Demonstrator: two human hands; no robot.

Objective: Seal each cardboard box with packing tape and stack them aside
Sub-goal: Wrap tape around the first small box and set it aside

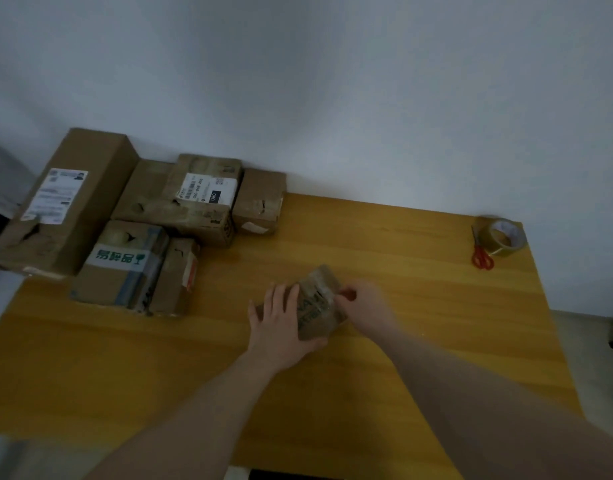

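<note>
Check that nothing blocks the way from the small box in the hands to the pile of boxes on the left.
Nothing visible does. The small box, held by the left hand and right hand, has bare table between it and the pile of boxes.

Yellow wooden table top (384, 244): smooth, grain visible, slight sheen. Small brown cardboard box (320, 303): matt, top strip looks glossy like tape. Stacked brown cardboard boxes (180, 209): matt, scuffed, torn spots, white paper labels. Roll of brownish packing tape (504, 237): glossy plastic film. Red-handled scissors (481, 252): plastic-looking handles.
</note>
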